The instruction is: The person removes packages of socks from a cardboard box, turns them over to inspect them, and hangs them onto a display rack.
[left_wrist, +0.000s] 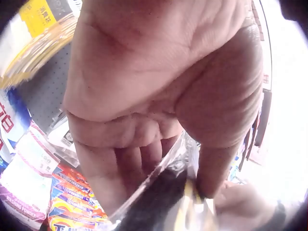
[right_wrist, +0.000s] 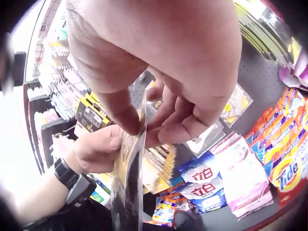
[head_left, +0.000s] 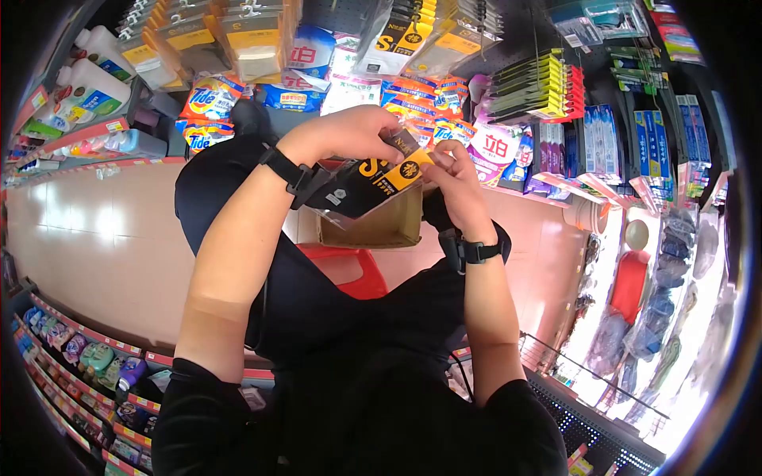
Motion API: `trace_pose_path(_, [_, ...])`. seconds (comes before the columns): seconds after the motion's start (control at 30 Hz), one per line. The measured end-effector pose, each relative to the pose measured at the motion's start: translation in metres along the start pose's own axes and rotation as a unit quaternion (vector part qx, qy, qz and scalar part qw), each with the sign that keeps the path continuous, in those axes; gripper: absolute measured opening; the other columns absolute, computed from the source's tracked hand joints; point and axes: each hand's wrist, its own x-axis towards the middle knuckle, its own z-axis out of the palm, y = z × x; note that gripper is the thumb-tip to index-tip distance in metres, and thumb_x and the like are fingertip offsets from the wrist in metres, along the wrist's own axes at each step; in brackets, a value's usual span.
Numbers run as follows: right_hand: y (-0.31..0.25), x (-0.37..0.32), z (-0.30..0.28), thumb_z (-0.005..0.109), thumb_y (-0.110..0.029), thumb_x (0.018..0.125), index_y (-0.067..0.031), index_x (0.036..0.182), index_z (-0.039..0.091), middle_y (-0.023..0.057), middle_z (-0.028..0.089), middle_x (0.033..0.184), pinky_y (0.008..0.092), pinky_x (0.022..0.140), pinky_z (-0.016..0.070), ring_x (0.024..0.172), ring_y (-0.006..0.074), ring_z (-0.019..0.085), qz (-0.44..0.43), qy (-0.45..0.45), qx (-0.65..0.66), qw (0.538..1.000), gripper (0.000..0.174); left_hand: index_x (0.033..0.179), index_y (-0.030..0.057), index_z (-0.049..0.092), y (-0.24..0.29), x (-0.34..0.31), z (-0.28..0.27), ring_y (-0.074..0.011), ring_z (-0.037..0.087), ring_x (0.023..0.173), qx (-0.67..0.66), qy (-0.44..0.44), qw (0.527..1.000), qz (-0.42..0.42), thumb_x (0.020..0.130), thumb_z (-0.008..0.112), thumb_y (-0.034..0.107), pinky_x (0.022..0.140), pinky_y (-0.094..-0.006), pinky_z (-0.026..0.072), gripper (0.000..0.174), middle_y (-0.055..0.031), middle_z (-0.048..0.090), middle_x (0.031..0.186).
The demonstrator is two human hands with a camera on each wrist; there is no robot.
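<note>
The black-and-yellow packet (head_left: 369, 189) is up in the air, right above the open cardboard box (head_left: 381, 228), which sits on the seat of a red stool (head_left: 355, 274). The left hand (head_left: 349, 133) has its fingers curled over the packet's top edge. The right hand (head_left: 454, 176) pinches the yellow end from the other side. Tide bags (head_left: 211, 95) hang on the shop rack just behind, toward its left end.

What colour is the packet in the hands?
The packet is black with a yellow band, clearest in the head view.
</note>
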Motion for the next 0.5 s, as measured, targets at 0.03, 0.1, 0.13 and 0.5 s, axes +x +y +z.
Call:
trace_pose_path(0.03, [-0.001, -0.001, 0.001, 0.066, 0.003, 0.093, -0.0064, 0.118, 0.050, 0.0087, 0.070, 0.104, 0.0255, 0.088, 0.0502, 0.101, 0.0138, 0.066, -0.004, 0.008, 0.053, 0.999, 0.031, 0.113, -0.0015, 0.067, 0.003, -0.002, -0.002, -0.0118, 0.064, 0.088, -0.031, -0.001, 1.000, 0.007, 0.089, 0.076, 0.014, 0.082, -0.0282, 0.0515, 0.030, -0.0076, 0.072, 0.097])
trace_pose_path(0.1, [0.011, 0.002, -0.002, 0.063, 0.000, 0.097, -0.0066, 0.123, 0.052, 0.0085, 0.070, 0.112, 0.0275, 0.090, 0.0504, 0.103, 0.0142, 0.066, -0.007, 0.012, 0.050, 0.999, 0.030, 0.113, -0.0013, 0.068, -0.003, 0.000, 0.000, -0.0104, 0.064, 0.087, -0.093, 0.019, 0.995, 0.000, 0.090, 0.075, 0.014, 0.081, -0.0270, 0.0515, 0.029, -0.0060, 0.073, 0.097])
trace_pose_path(0.13, [0.008, -0.002, 0.008, 0.063, -0.002, 0.097, -0.0062, 0.126, 0.052, 0.0066, 0.069, 0.113, 0.0270, 0.089, 0.0499, 0.102, 0.0132, 0.065, 0.001, 0.020, 0.098, 0.995, 0.031, 0.113, -0.0011, 0.068, -0.004, 0.001, 0.001, -0.0089, 0.064, 0.087, -0.153, 0.036, 0.988, -0.007, 0.091, 0.075, 0.014, 0.080, -0.0259, 0.0515, 0.028, -0.0045, 0.073, 0.098])
trace_pose_path(0.5, [0.038, -0.022, 0.037, 0.061, -0.004, 0.100, -0.0009, 0.127, 0.063, 0.0032, 0.069, 0.120, 0.0274, 0.097, 0.0478, 0.107, 0.0103, 0.062, 0.027, -0.014, 0.133, 0.991, 0.027, 0.129, 0.0051, 0.068, 0.016, -0.005, -0.010, -0.0088, 0.065, 0.090, -0.365, 0.171, 0.913, -0.061, 0.097, 0.069, 0.024, 0.078, -0.0260, 0.0519, 0.037, -0.0028, 0.071, 0.109])
